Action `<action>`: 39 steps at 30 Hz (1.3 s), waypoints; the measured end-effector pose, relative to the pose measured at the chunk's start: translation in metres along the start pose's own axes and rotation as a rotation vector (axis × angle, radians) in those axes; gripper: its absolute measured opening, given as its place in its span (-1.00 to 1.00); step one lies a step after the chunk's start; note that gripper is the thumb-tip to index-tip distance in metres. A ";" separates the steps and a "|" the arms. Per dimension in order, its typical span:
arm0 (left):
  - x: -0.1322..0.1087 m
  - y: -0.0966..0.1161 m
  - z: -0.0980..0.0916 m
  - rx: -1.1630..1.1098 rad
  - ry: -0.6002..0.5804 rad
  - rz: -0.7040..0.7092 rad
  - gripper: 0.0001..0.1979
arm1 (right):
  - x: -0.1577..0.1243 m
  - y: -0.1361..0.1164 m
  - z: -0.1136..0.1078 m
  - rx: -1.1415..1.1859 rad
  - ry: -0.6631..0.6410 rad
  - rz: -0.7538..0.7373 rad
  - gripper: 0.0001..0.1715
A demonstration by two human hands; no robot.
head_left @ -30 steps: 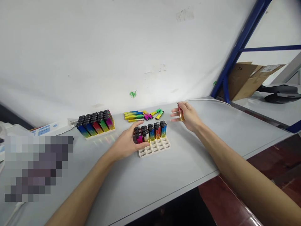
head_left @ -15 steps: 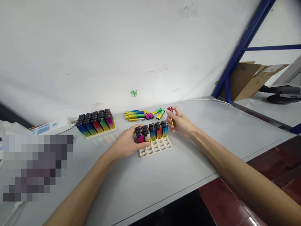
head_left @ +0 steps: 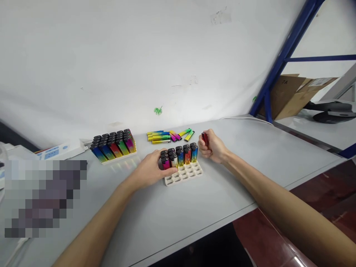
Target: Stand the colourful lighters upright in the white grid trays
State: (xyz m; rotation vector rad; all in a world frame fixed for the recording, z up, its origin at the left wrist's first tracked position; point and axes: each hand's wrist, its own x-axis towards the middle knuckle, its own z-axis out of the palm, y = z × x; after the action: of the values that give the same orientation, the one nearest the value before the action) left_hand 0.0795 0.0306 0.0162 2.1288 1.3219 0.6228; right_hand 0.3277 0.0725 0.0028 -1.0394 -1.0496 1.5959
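A cream tray point(head_left: 185, 177) with rows of holes stands on the grey table, its back part filled with upright black-topped lighters point(head_left: 187, 155) in several colours. My left hand point(head_left: 150, 168) is closed around the left end of this group, thumb along the front by a magenta and a silvery lighter. Right of the tray, my right hand point(head_left: 213, 146) is raised with its fingers wrapped round a dark red lighter point(head_left: 205, 138). Behind the tray lie several loose lighters point(head_left: 159, 137), yellow, green, blue and pink.
A second tray point(head_left: 119, 157), packed with upright lighters, stands at the left. Beyond it lies a white power strip point(head_left: 57, 150). A blurred-out patch covers the left side. At the right are a blue metal frame point(head_left: 268, 87) and cardboard boxes point(head_left: 289, 92).
My right hand has turned and closed further around the red lighter, now just off to the right and slightly lower. The left hand has stayed on the tray's lighters.
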 end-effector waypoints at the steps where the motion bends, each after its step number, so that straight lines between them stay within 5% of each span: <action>1: 0.000 0.000 0.000 0.005 0.004 -0.001 -0.51 | 0.000 0.000 0.001 -0.003 0.000 -0.004 -0.60; 28: 0.001 -0.003 0.001 0.051 0.003 0.001 -0.52 | -0.002 -0.002 0.003 0.022 0.104 -0.044 -0.51; 39: 0.000 -0.004 0.001 0.062 -0.002 0.021 -0.55 | -0.002 0.000 0.001 -0.150 0.190 -0.255 -0.55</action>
State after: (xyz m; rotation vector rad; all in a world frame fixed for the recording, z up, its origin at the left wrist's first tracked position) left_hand 0.0771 0.0325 0.0130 2.1952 1.3352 0.5954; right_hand 0.3267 0.0708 0.0036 -1.0862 -1.1344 1.2043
